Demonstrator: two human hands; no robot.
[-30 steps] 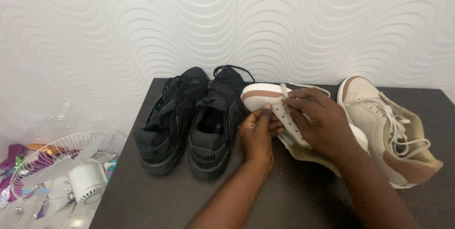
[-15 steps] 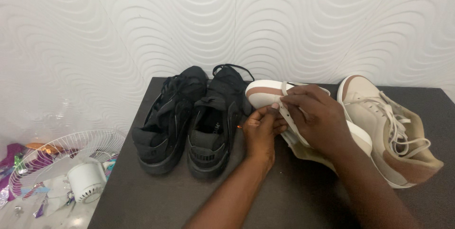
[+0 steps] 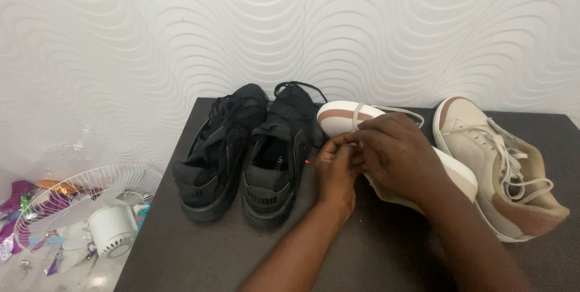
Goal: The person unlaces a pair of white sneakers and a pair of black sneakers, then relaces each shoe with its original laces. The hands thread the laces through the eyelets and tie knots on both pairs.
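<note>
A cream and brown sneaker (image 3: 344, 117) lies tipped on its side in the middle of the dark table (image 3: 199, 250). My left hand (image 3: 336, 171) pinches its cream lace (image 3: 357, 112) at the shoe's near side. My right hand (image 3: 400, 156) covers the shoe's upper and grips the same lace with its fingertips touching the left hand's. The matching sneaker (image 3: 501, 171) stands upright to the right, laces loose.
A pair of black sneakers (image 3: 248, 147) stands to the left of my hands. A white wavy-patterned wall (image 3: 290, 26) runs behind the table. On the floor at the left lie a white fan (image 3: 90, 213) and bits of shiny coloured foil (image 3: 18, 201).
Both hands have closed in together on the lace, the right hand sliding down over the shoe. The shoe has tilted a little; the strap once held flat between the fingers is now hidden.
</note>
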